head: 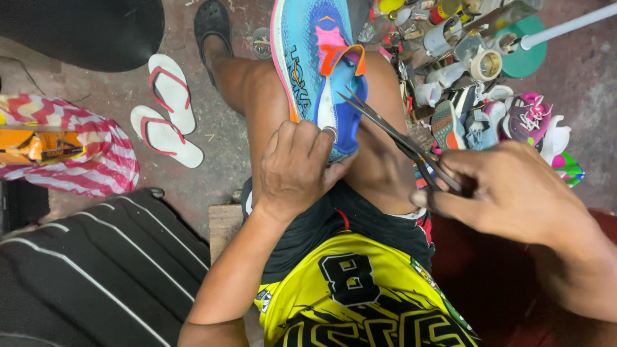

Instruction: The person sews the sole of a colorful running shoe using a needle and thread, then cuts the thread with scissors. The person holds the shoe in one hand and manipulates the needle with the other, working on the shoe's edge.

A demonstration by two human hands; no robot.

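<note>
Where left of shoe (315, 58), white flip-flops (172, 90)

Shoe-repair workshop: heaped shoes (508, 119), glue pots (443, 35).

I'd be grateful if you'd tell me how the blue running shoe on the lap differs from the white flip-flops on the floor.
The blue running shoe is a single closed shoe, bright blue with pink and orange; the white flip-flops are an open pair with red straps. The shoe rests on the person's knees, gripped at the heel by the left hand, with scissors in the right hand pointing at it; the flip-flops lie untouched on the floor. Both show their upper sides.
</note>
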